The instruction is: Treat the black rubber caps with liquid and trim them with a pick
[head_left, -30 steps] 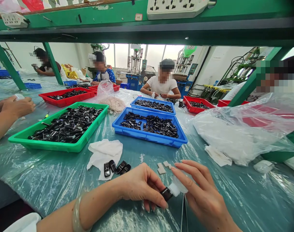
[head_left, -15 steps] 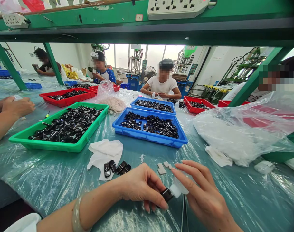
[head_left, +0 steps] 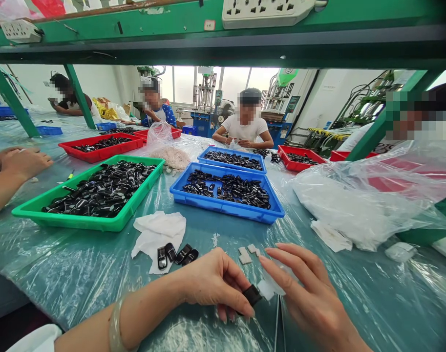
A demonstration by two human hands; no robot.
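Note:
A glossy black rectangular part [head_left: 252,295] is pinched between the thumb and fingers of my left hand [head_left: 217,281]. Close to its outer end is a small whitish translucent plastic piece [head_left: 267,289], held behind the long fingers of my right hand [head_left: 307,288]; its exact kind is unclear and my right thumb is hidden. Metal tweezers [head_left: 280,318] show below, between the two hands. Beyond my left hand, several black parts [head_left: 171,253] rest partly on a white cloth [head_left: 159,227]. Small white pads [head_left: 244,256] lie past my fingertips.
Black parts fill a green tray [head_left: 115,224] at left and blue trays [head_left: 226,209] ahead. Clear plastic bags [head_left: 340,205] sit at right. A green shelf beam [head_left: 171,29] crosses overhead. A neighbour's hands [head_left: 23,164] rest at far left; other people sit across the table.
The black part and the whitish piece have turned slightly while my hands stay nearly in place. At far left, the neighbour's hands have lowered, and the pale item in them no longer shows.

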